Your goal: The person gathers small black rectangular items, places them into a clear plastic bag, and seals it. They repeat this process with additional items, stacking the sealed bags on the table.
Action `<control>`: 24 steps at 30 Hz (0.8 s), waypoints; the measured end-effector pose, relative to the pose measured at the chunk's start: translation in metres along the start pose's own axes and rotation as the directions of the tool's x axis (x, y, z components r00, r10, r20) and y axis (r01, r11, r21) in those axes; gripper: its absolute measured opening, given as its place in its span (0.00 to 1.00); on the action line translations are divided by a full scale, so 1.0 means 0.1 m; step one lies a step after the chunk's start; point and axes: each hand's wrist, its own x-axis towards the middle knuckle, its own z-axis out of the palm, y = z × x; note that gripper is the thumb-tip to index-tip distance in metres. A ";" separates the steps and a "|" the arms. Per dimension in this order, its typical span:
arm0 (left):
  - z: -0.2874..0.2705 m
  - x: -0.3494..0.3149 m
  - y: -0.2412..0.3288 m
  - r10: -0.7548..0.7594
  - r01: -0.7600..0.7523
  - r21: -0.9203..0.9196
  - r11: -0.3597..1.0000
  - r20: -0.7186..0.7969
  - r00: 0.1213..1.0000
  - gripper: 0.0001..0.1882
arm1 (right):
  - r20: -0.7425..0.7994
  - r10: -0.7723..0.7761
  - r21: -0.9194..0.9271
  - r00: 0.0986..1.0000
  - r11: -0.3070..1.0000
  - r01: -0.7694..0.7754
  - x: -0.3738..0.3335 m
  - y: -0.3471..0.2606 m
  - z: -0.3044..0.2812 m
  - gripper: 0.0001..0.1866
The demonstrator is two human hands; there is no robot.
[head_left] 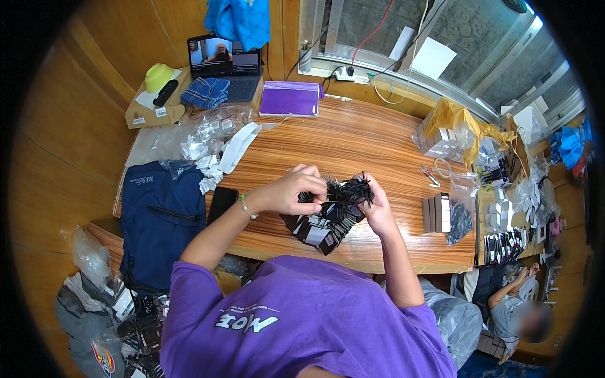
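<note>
Near side, a heap of flat black-and-white pieces [318, 232] on the brown striped wooden table [384, 148]; at its far end the right hand [379, 213] grips a black thin-stranded bunch [357, 191], the left hand [296, 191] curls alongside, its hold unclear; beyond, a flat purple folder [290, 99]

Bright light shows the tabletop [372, 142] clearly; fisheye distortion curves the black-rimmed edges.

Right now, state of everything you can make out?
Black strand bundle: gripped in right hand, ends splayed
Left hand: fingers bent at the bundle
Tagged black pieces: heaped, overlapping
Laptop: open, screen lit
Phone: flat, face dark
Power strip: cables plugged in
Yellow plastic bag: draped over white boxes
</note>
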 end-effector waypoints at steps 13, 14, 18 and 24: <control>-0.02 0.12 0.25 -0.049 0.053 0.144 0.988 -0.034 0.998 0.07 | -0.039 -0.049 -0.361 0.998 0.932 0.031 0.11 -0.42 0.19 0.12; 0.01 0.11 0.25 -0.009 0.031 0.214 0.976 -0.105 0.994 0.07 | -0.016 -0.008 -0.291 1.000 0.957 0.003 0.12 -0.42 0.18 0.12; 0.10 0.06 0.27 0.005 0.099 0.308 0.946 -0.321 0.947 0.12 | 0.065 0.078 -0.129 0.995 0.989 -0.069 0.16 -0.45 0.20 0.10; 0.31 0.09 0.22 -0.122 0.221 0.199 0.955 -0.416 0.901 0.22 | 0.073 0.045 -0.156 0.996 0.987 -0.033 0.22 -0.46 0.27 0.13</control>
